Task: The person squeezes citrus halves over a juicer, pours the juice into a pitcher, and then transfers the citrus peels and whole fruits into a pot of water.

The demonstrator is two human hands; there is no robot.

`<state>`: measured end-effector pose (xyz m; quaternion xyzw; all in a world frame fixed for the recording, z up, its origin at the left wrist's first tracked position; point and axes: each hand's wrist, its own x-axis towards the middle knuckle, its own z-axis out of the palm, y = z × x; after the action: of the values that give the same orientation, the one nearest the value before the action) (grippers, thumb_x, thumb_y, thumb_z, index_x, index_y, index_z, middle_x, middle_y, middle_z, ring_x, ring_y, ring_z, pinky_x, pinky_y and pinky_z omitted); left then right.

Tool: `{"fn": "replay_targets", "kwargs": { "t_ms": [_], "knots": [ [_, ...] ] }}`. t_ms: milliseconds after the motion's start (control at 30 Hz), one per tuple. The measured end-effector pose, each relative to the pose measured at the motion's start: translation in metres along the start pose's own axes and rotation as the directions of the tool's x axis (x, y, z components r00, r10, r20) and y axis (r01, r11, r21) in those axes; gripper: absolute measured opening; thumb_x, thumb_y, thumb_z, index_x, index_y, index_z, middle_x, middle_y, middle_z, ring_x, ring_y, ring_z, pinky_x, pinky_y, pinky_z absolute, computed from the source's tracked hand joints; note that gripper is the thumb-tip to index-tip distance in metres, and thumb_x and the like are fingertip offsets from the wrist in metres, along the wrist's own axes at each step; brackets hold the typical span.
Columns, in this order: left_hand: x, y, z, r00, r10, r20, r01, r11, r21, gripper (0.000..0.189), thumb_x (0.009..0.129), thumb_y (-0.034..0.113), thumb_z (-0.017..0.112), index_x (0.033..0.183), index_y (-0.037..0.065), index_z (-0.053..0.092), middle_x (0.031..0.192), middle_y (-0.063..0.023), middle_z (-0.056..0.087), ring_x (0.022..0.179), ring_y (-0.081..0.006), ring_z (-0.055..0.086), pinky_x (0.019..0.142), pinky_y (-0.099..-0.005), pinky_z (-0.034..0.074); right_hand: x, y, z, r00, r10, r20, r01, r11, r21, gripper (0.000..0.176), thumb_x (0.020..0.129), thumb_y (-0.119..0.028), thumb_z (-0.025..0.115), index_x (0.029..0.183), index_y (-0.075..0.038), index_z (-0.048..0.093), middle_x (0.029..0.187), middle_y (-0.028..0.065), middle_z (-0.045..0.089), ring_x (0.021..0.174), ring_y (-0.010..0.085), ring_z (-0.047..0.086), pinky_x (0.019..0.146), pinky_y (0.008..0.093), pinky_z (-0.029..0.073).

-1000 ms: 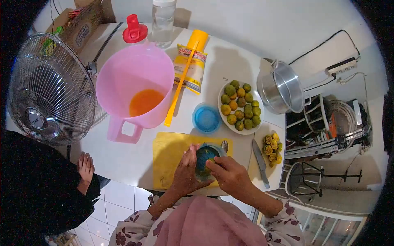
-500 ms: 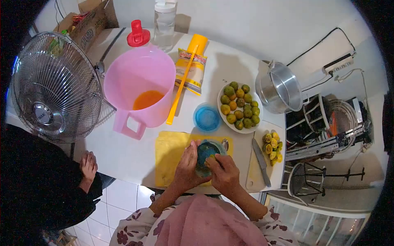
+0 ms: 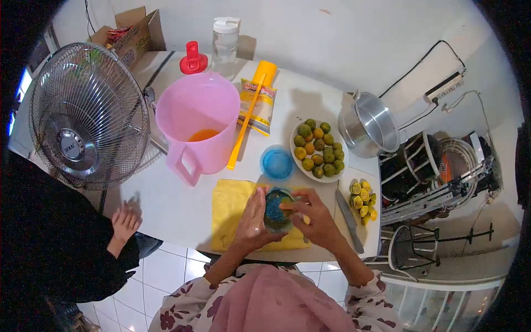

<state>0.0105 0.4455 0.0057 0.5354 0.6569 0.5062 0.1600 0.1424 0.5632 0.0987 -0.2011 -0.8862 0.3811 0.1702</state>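
Observation:
My left hand wraps the side of a small blue juicer cup standing on a yellow cloth. My right hand presses a small lime half down onto the top of the juicer with its fingertips. A white plate of whole green and yellow limes sits just behind. Several squeezed lime halves lie on a cutting board at the right, beside a knife.
A pink jug with orange liquid stands behind the cloth, a yellow stirrer leaning on it. A blue lid, sugar packet, metal pot, water bottle and fan surround it. Another person's hand rests at the table's left edge.
My right hand has turned on the juicer, its fingers now reaching across the top from the right. The camera view has tilted a little, shifting everything down.

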Motion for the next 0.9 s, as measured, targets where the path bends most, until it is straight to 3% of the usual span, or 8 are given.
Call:
{"fn": "replay_targets", "kwargs": {
  "t_ms": [67, 133, 267, 367, 567, 633, 833, 900],
  "knots": [
    [-0.001, -0.001, 0.0, 0.998, -0.046, 0.035, 0.045, 0.998, 0.034, 0.124, 0.054, 0.026, 0.089, 0.143, -0.012, 0.01, 0.142, -0.0272, 0.035, 0.131, -0.0437, 0.035, 0.109, -0.0467, 0.03, -0.001, -0.005, -0.001, 0.998, -0.033, 0.05, 0.037, 0.995, -0.087, 0.024, 0.081, -0.003, 0.067, 0.104, -0.009, 0.067, 0.105, 0.0094, 0.059, 0.098, 0.0242, 0.059, 0.079, 0.034, 0.052],
    [-0.001, -0.004, 0.001, 1.0, -0.013, 0.011, 0.013, 1.0, 0.02, 0.123, 0.055, 0.026, 0.089, 0.142, -0.013, 0.012, 0.141, -0.0277, 0.035, 0.131, -0.0439, 0.035, 0.109, -0.0466, 0.031, 0.001, 0.0, -0.003, 0.96, -0.22, 0.174, 0.262, 0.923, -0.28, 0.031, 0.078, 0.0, 0.064, 0.107, -0.012, 0.064, 0.106, 0.0121, 0.06, 0.099, 0.0311, 0.059, 0.091, 0.0392, 0.049],
    [0.0, -0.002, 0.001, 1.0, -0.022, -0.005, 0.022, 1.0, 0.021, 0.119, 0.057, 0.027, 0.088, 0.141, -0.015, 0.015, 0.139, -0.0287, 0.038, 0.129, -0.0449, 0.038, 0.107, -0.0465, 0.033, 0.008, -0.001, -0.003, 0.976, -0.1, 0.193, 0.144, 0.962, -0.23, 0.034, 0.075, -0.001, 0.065, 0.108, -0.007, 0.062, 0.104, 0.0126, 0.061, 0.098, 0.0319, 0.059, 0.089, 0.0398, 0.05],
    [0.0, -0.006, 0.002, 0.999, 0.019, -0.04, -0.019, 1.0, -0.002, 0.117, 0.057, 0.027, 0.088, 0.14, -0.015, 0.017, 0.139, -0.029, 0.038, 0.128, -0.0448, 0.038, 0.106, -0.0465, 0.035, 0.006, 0.011, 0.0, 0.949, -0.257, 0.185, 0.299, 0.919, -0.257, 0.035, 0.075, -0.003, 0.067, 0.109, -0.004, 0.061, 0.103, 0.0124, 0.062, 0.094, 0.0316, 0.06, 0.085, 0.0399, 0.051],
    [0.001, -0.006, 0.003, 0.999, -0.044, 0.019, 0.043, 0.998, 0.041, 0.117, 0.058, 0.028, 0.086, 0.142, -0.011, 0.014, 0.139, -0.0287, 0.038, 0.128, -0.0433, 0.039, 0.109, -0.0474, 0.031, 0.003, 0.006, 0.014, 0.975, -0.196, 0.107, 0.219, 0.929, -0.297, 0.038, 0.075, -0.005, 0.069, 0.112, -0.005, 0.06, 0.106, 0.0121, 0.062, 0.091, 0.0312, 0.059, 0.082, 0.0399, 0.05],
    [0.0, -0.009, 0.005, 0.999, -0.033, 0.017, 0.032, 0.999, 0.031, 0.116, 0.061, 0.028, 0.085, 0.143, -0.01, 0.013, 0.139, -0.0284, 0.038, 0.128, -0.0432, 0.039, 0.109, -0.0475, 0.03, 0.004, 0.004, 0.021, 0.976, -0.217, 0.001, 0.205, 0.917, -0.343, 0.035, 0.071, -0.006, 0.075, 0.105, -0.006, 0.066, 0.105, 0.0081, 0.064, 0.087, 0.0278, 0.059, 0.075, 0.0373, 0.051],
    [-0.008, -0.022, 0.024, 0.997, -0.075, 0.022, 0.075, 0.997, 0.008, 0.106, 0.069, 0.024, 0.079, 0.144, -0.008, 0.011, 0.139, -0.0258, 0.038, 0.128, -0.0419, 0.039, 0.109, -0.0478, 0.029, -0.001, 0.025, 0.052, 0.954, -0.287, -0.086, 0.246, 0.914, -0.322, 0.039, 0.067, -0.008, 0.073, 0.105, -0.006, 0.065, 0.107, 0.0087, 0.063, 0.095, 0.0292, 0.055, 0.085, 0.0427, 0.045],
    [-0.013, -0.031, 0.033, 0.995, -0.095, 0.021, 0.096, 0.995, -0.037, 0.104, 0.071, 0.024, 0.078, 0.144, -0.007, 0.011, 0.139, -0.025, 0.038, 0.129, -0.0415, 0.038, 0.108, -0.0478, 0.03, 0.0, 0.028, 0.063, 0.944, -0.306, -0.125, 0.25, 0.909, -0.332, 0.031, 0.07, -0.005, 0.073, 0.101, -0.006, 0.067, 0.103, 0.0068, 0.064, 0.091, 0.0281, 0.056, 0.082, 0.0397, 0.046]
  ]
}}
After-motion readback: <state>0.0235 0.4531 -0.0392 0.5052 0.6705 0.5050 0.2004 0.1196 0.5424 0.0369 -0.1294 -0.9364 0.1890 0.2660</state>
